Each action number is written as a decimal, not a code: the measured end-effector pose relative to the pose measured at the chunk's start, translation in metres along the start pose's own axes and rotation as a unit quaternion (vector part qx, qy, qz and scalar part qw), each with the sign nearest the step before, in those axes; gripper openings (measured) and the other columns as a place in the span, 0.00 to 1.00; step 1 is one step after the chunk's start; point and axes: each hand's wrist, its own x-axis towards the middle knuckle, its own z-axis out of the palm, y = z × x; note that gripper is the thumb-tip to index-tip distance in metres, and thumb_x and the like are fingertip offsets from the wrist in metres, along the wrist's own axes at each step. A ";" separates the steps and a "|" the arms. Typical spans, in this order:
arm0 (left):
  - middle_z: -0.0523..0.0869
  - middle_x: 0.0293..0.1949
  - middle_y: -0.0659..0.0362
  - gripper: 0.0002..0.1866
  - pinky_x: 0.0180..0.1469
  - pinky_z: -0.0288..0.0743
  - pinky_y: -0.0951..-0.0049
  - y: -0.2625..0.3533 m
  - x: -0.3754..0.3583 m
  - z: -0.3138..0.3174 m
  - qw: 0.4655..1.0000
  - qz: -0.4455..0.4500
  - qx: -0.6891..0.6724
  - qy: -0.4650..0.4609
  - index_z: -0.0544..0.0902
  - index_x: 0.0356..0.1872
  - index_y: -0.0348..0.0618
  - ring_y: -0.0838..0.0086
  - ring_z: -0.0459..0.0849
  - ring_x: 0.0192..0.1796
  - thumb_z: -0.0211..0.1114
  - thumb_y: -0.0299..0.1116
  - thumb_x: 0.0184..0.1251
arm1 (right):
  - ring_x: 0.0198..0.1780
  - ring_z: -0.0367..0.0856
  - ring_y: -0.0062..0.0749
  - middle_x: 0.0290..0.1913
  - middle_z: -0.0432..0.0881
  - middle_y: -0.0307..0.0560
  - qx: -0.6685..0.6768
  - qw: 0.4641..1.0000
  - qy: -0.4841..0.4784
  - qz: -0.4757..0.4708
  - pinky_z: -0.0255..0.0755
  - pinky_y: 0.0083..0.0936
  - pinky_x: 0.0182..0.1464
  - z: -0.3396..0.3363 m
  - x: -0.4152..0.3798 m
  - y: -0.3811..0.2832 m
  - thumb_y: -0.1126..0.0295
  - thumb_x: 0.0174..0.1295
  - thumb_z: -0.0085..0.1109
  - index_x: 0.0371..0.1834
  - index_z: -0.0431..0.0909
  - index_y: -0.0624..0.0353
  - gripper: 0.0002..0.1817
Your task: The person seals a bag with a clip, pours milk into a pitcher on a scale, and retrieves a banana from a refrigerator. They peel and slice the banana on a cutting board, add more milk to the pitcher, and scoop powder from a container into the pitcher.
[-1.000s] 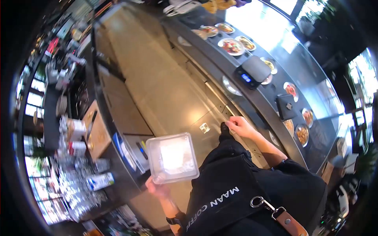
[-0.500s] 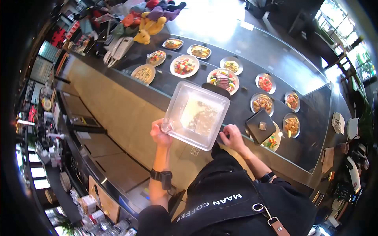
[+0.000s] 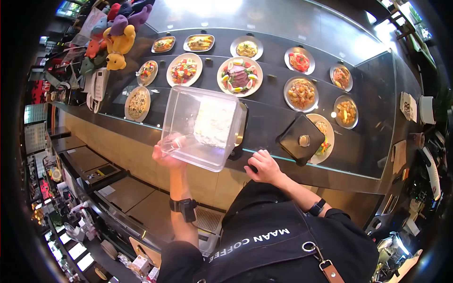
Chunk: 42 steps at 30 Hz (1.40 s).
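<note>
My left hand (image 3: 171, 150) is closed around the lower left corner of a clear square plastic container (image 3: 181, 118). A pale whitish patch (image 3: 213, 123) shows through its bottom. The container is held tilted above the front of the glass-topped counter (image 3: 264, 118). My right hand (image 3: 265, 168) is at the counter's front edge, fingers curled in; a small dark spot shows under them, and I cannot make out what it is. Right of it lies a black square lid (image 3: 302, 140) with a round knob, partly over a plate of food (image 3: 325, 150). A dark object with a metallic edge (image 3: 242, 125) is mostly hidden behind the container.
Several plates of food, among them sliced meat with egg (image 3: 239, 77) and red pasta (image 3: 299, 61), show through the glass. Plush toys (image 3: 120, 45) and a white telephone (image 3: 98, 85) are at the left. On the right are a cloth (image 3: 399, 154) and a white handset-like object (image 3: 429, 172).
The view has turned and come nearer the counter. The container has shifted left in view with my left hand, and its tilt differs. My right hand's fingers are more curled.
</note>
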 end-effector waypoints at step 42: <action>0.80 0.51 0.59 0.28 0.58 0.67 0.61 -0.091 -0.563 -0.035 0.740 0.238 -0.063 0.626 0.75 0.60 0.45 0.68 0.75 0.56 0.51 0.57 0.72 | 0.45 0.69 0.46 0.41 0.69 0.49 -0.308 0.948 -0.050 -0.062 0.61 0.45 0.52 0.035 0.006 -0.007 0.55 0.65 0.56 0.76 0.65 0.36 0.33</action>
